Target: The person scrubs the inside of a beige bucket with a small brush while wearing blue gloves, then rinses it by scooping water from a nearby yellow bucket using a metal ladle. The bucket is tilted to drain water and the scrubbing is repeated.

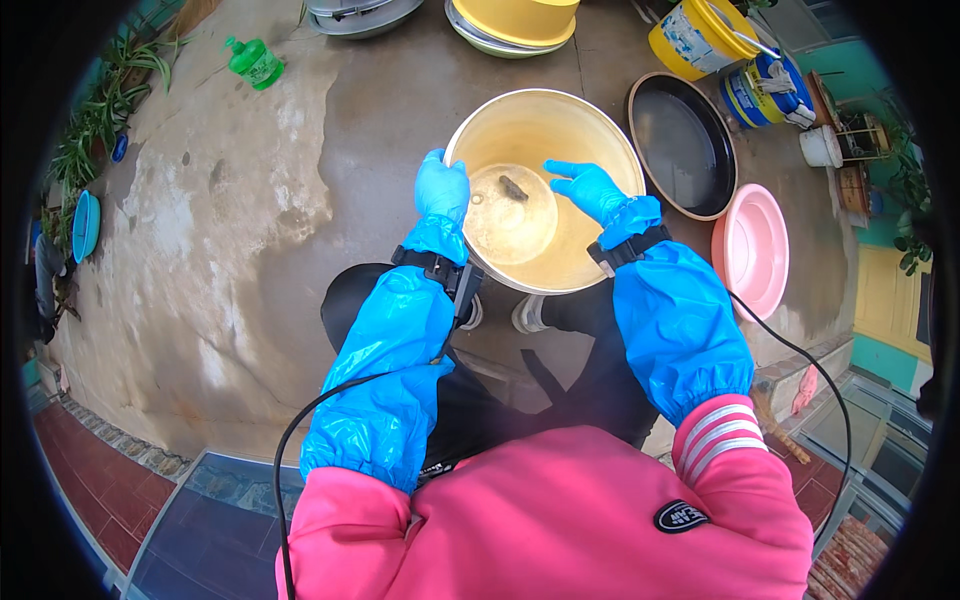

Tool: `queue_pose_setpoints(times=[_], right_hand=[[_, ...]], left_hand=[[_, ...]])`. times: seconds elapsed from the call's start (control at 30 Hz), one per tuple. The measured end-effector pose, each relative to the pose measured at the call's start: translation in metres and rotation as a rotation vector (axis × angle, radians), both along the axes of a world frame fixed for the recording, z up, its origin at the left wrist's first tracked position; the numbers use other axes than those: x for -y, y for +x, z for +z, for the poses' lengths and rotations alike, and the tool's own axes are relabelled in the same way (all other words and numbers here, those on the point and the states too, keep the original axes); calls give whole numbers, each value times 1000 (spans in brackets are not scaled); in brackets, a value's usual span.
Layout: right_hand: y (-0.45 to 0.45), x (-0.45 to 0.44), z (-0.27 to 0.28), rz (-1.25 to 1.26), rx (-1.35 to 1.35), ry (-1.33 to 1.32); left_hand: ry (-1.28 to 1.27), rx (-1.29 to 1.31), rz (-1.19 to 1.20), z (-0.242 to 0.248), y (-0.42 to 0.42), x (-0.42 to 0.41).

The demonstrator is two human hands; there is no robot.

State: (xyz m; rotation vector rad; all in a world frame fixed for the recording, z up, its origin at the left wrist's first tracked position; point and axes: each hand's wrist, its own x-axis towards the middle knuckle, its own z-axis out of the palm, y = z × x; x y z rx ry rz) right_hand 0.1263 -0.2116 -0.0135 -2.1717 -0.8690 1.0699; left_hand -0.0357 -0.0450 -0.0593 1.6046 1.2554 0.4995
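Note:
A cream-yellow plastic bucket [525,124] stands in front of my feet, its mouth facing up at me. My left hand [442,187], in a blue disposable glove, is closed around the left side of its rim. My right hand [589,189], gloved the same way, hovers over the right part of the opening with its fingers apart and nothing in them. On the bucket's inside bottom lies a small dark, elongated object [514,188]; its kind is unclear. Blue plastic sleeve covers reach up both forearms, with black straps at the wrists.
Right of the bucket are a black basin [681,150] holding liquid and a pink basin [759,251]. Beyond stand a yellow bucket [686,41] and a blue-yellow bucket [750,94]. Stacked basins [517,19] and a green bottle [256,66] sit farther off. Black cables [806,349] trail from both arms.

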Motion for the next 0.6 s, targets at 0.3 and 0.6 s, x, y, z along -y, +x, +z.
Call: queue_pose_setpoints(times=[0.3, 0.6], right_hand=[[-11, 25, 85, -285, -6, 280], [-22, 20, 81, -195, 10, 310]], left_hand=[[-375, 350, 582, -16, -2, 51], [-971, 236, 96, 37, -26, 154]])
